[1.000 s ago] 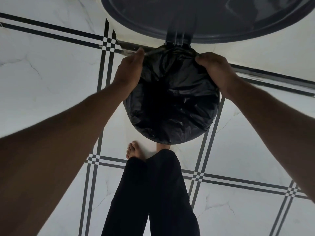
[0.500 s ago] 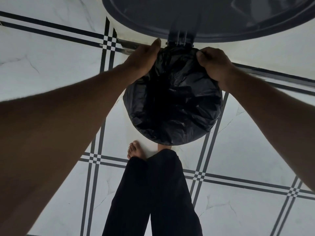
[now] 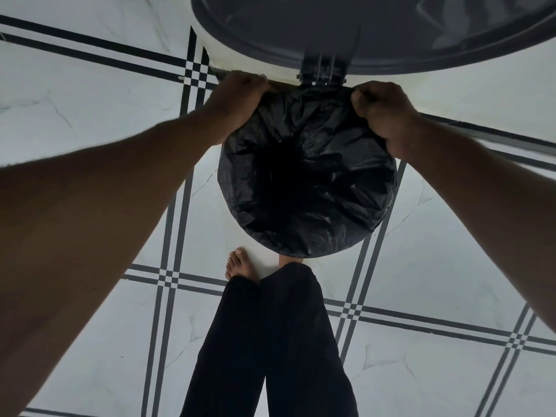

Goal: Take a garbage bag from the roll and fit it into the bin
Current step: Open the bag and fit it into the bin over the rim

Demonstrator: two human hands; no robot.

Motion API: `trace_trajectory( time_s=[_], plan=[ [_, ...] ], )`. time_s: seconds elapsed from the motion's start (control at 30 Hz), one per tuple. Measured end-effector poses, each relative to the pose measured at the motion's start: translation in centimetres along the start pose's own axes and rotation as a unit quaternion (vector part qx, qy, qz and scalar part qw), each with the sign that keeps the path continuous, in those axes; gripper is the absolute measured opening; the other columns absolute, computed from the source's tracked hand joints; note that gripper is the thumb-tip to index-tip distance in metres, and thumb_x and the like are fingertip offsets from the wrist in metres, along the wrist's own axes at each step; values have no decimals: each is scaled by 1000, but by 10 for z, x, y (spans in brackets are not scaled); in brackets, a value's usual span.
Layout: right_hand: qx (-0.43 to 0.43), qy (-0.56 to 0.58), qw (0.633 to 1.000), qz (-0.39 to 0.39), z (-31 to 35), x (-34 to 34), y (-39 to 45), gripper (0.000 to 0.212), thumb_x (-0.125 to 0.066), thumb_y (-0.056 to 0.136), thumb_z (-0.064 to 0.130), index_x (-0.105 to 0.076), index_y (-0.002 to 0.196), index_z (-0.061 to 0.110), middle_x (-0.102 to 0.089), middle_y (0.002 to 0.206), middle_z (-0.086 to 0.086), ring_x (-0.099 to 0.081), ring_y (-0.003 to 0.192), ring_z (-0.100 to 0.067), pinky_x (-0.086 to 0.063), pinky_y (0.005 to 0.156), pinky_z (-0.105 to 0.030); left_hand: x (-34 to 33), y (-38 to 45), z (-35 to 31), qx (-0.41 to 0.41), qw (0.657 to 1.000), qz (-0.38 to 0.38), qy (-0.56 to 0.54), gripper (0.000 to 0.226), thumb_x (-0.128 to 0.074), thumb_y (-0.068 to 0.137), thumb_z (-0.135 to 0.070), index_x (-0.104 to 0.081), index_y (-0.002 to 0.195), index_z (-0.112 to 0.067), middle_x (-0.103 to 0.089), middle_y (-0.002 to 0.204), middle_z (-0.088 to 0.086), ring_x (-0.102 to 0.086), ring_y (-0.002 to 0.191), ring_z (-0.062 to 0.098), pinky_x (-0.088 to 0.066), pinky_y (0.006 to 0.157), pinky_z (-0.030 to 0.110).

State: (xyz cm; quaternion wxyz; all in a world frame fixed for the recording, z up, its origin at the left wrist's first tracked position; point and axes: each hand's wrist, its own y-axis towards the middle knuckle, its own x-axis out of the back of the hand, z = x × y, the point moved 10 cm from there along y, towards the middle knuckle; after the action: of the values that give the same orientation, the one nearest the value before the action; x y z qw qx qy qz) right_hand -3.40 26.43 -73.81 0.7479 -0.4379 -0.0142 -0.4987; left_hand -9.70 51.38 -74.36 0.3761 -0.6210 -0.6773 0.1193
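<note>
**Seating the bag hem at the hinge side**

Working near to far: legs and a bare foot [image 3: 237,264] stand on the tiled floor [image 3: 90,121], just beside the front of the bin [image 3: 388,219]. Its near rim is already wrapped in the black garbage bag [image 3: 310,182], film folded over all round the front arc and sagging into the middle.

Handling: thin film, light, limp, likely slick and easy to tear if yanked over a hard edge. Best taken at the hem, bunched, not by a single layer.

Grip state: left hand [image 3: 237,96] has fingers curled over the far-left hem, pinching it at the rim. Right hand [image 3: 383,111] is fisted, thumb and fingers pinching the far-right hem.

Room: open floor left and right of the bin, plenty of elbow space. Far side is tight (hinge bracket [image 3: 322,72] sits between the two hands, raised lid [image 3: 376,28] overhangs). I'd judge the hem must pass in front of the hinge; snag risk there.
</note>
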Motion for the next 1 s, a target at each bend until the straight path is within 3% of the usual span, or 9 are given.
trace_trajectory(
  time_s=[0.13,0.3,0.37,0.47,0.57,0.63,0.73,0.83,1.0],
  plan=[
    [-6,27,999,15,-1,-1,3,10,-59,97,28,-68,96,26,-68,104,-4,-65,95,-19,-55,98,-46,-3,-1,2,18,1000,-17,14,42,-45,97,-32,-68,115,-3,-66,103,6,-58,95,19,-45,86,32],
    [-6,57,998,14,-1,0,1,11,-65,94,27,-70,85,32,-71,102,-5,-67,92,-19,-56,95,-49,-5,-4,2,30,999,-14,29,41,-44,98,-24,-62,124,3,-62,129,21,-54,96,19,-45,74,25],
    [-5,66,998,11,-2,4,-1,8,-68,92,29,-71,85,32,-72,99,-4,-67,91,-19,-57,95,-48,4,-10,0,22,999,-38,23,40,-45,98,-22,-61,123,4,-63,128,22,-59,101,27,-48,81,29],
    [0,73,997,1,-3,14,-8,7,-67,93,34,-71,97,29,-70,98,0,-67,88,-13,-59,90,-33,21,-21,5,14,995,-95,16,39,-44,93,-25,-64,116,0,-66,118,19,-61,106,31,-47,90,38],
    [-3,79,995,-55,-11,36,-20,29,-60,98,37,-67,118,17,-66,97,4,-61,75,1,-50,62,-7,39,-46,8,8,987,-157,44,29,-43,94,-28,-65,107,-13,-67,101,6,-59,91,18,-44,77,30],
    [-1,55,995,-81,-19,49,-31,32,-56,100,40,-64,120,18,-65,100,6,-59,78,3,-44,59,-3,46,-66,11,-3,983,-179,46,27,-44,92,-19,-64,110,-20,-66,106,-3,-59,96,12,-44,79,26],
    [-3,34,994,-103,-25,62,-46,40,-47,101,48,-60,122,16,-66,111,3,-60,94,-8,-45,72,-16,51,-93,16,-12,979,-204,27,32,-44,88,-13,-63,111,-22,-66,111,-6,-58,97,6,-43,81,18],
    [-10,30,991,-126,-28,67,-52,36,-44,102,44,-60,120,17,-64,105,5,-57,87,-7,-43,79,-27,51,-114,6,-42,971,-229,47,32,-43,86,-10,-64,107,-23,-64,106,-8,-57,94,4,-41,76,8],
    [38,-69,991,-106,-23,48,-61,29,-52,96,32,-63,119,18,-68,110,-2,-63,103,-21,-49,93,-36,3,-142,-27,-182,962,-168,115,27,-47,87,-4,-68,102,-13,-69,99,0,-64,92,13,-54,81,30]
  ],
)
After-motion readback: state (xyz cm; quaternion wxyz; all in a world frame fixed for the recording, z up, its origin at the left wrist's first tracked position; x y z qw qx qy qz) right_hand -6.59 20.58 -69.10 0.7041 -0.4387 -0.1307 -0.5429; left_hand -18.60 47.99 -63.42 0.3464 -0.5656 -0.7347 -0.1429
